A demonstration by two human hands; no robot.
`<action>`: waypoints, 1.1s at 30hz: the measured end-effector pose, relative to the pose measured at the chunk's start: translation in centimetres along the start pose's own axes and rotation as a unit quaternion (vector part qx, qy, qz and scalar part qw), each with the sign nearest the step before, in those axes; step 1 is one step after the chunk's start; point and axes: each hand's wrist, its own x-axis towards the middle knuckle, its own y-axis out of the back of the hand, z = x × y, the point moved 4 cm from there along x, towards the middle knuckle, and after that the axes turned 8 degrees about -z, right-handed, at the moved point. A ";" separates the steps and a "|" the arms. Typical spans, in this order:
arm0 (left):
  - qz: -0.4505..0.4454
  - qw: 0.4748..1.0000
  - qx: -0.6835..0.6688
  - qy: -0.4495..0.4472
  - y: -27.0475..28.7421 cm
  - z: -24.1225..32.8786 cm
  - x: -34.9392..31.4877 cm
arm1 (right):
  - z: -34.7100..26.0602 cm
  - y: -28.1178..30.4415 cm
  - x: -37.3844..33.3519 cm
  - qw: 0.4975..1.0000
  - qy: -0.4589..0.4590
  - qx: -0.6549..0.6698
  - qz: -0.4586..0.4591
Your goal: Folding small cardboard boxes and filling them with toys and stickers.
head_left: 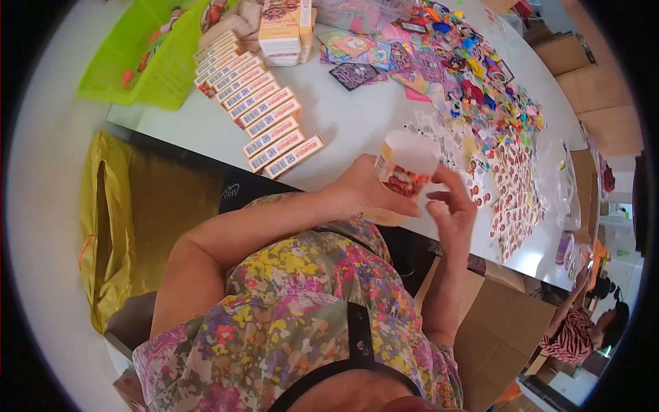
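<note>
Both hands meet above the bench's [357, 130] near edge: left hand [357, 191] grips a small open-topped carton [405, 165], right hand [453, 209] half-curled, empty beside it. Filling seems underway; next calls for picking a sticker sheet [515, 199].

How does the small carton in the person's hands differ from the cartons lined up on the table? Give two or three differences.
The held carton is open, its white flap raised; the row of cartons looks closed. The held carton is gripped by the left hand, with the right hand beside it; the row of cartons lies flat, overlapping, on the white table. Both share orange and white print.
</note>
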 end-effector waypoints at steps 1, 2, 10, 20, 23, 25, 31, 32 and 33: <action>0.026 0.999 0.027 0.014 0.1 0.1 -0.3 | 2.0 -0.2 -0.3 0.997 0.014 -0.027 -0.068; 0.035 0.997 0.073 -0.007 -0.2 0.5 -0.5 | 1.8 -1.0 -0.5 0.998 0.011 -0.004 -0.059; 0.138 0.989 0.050 -0.019 1.6 -1.8 -0.9 | 2.3 -2.0 -0.3 0.994 -0.083 0.064 0.022; 0.124 0.942 0.301 -0.080 1.0 0.6 -2.3 | 5.7 -3.5 -1.5 0.988 0.028 0.105 0.105; 0.101 0.944 0.308 -0.061 0.8 0.7 -2.8 | 6.2 -3.7 -2.4 0.991 0.025 0.102 0.079; 0.087 0.945 0.312 -0.050 0.9 0.4 -3.2 | 6.6 -3.6 -2.8 0.988 0.028 0.128 0.077; 0.065 0.943 0.324 0.036 1.3 -0.4 -3.6 | 7.7 -2.8 -1.9 0.993 -0.049 0.100 -0.042; 0.095 0.929 0.355 -0.034 1.7 -0.1 -3.2 | 7.0 -3.1 -1.4 0.991 -0.040 0.114 -0.053; 0.125 0.909 0.383 -0.104 2.0 0.2 -2.9 | 6.3 -3.3 -1.1 0.989 -0.031 0.128 -0.064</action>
